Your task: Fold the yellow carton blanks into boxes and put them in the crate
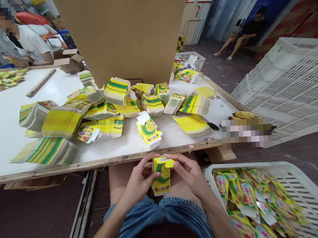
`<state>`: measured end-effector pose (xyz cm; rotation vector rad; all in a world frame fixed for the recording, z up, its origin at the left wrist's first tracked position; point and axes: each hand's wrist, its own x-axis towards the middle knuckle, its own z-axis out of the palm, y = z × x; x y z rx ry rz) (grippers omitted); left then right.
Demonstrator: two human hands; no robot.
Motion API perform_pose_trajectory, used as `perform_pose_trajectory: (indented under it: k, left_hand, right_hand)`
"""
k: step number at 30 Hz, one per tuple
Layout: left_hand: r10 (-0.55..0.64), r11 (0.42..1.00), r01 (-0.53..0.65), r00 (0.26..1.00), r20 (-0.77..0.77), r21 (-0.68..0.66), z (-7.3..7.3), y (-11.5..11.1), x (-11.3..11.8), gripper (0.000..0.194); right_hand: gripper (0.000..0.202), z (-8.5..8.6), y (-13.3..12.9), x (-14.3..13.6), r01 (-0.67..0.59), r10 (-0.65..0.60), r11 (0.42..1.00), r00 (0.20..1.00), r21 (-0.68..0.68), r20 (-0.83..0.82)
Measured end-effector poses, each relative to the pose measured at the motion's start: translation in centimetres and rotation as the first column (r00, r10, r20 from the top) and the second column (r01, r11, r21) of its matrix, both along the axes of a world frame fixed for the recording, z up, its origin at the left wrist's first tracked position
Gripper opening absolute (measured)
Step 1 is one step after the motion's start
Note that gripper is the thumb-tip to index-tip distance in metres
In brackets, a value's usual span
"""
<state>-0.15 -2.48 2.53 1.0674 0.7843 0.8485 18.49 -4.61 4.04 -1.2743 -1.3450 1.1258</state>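
Observation:
Over my lap is a small yellow-and-green printed carton (162, 181), held upright with a barcode on its top face. My left hand (142, 178) grips it from the side, thumb on the front panel and fingers behind. My right hand (187, 169) pinches a yellow flap at the carton's upper right corner. Just beyond, on the white table, lies a small stack of flattened cartons (149, 131) of the same print. Larger piles of flat cartons (60, 121) spread over the table to the left and behind.
To my right stands a white plastic basket (297, 172) holding many cartons. White crates (282, 91) are stacked behind it, with bananas (245, 115) beside them. Scissors (212, 124) lie near the table's right edge. A tall cardboard box (125, 35) blocks the view ahead. Two people (35, 43) are farther off.

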Motion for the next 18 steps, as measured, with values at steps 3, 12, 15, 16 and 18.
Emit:
perform_pose_trajectory:
  k: [3,12,15,16,18]
  left_hand:
    - [-0.011,1.000,0.011,0.999,-0.033,0.018,-0.1,-0.3,0.3,0.048]
    - [-0.017,0.998,0.021,0.997,0.079,-0.057,0.6,0.1,0.1,0.051]
    - [-0.007,0.998,0.013,0.996,0.094,-0.059,0.2,0.0,0.5,0.050]
    - [-0.001,0.999,0.006,0.996,0.089,-0.052,0.0,-0.1,0.8,0.049]
    - [0.011,1.000,-0.009,0.998,0.064,-0.022,-0.3,-0.5,1.8,0.046]
  right_hand:
    - [0.038,-0.3,0.0,-0.3,0.004,0.002,0.995,0.998,-0.096,0.063]
    - [0.037,-0.7,0.0,-1.0,0.030,-0.019,0.998,0.973,-0.047,0.230]
    - [0.032,-1.2,-0.2,-1.0,0.064,-0.069,0.997,0.977,0.033,0.203]
    - [0.030,-1.4,-0.2,-1.1,0.084,-0.093,0.995,0.978,0.055,0.185]
    - [0.028,-1.6,-0.4,-1.1,0.121,-0.129,0.990,0.983,0.066,0.128]
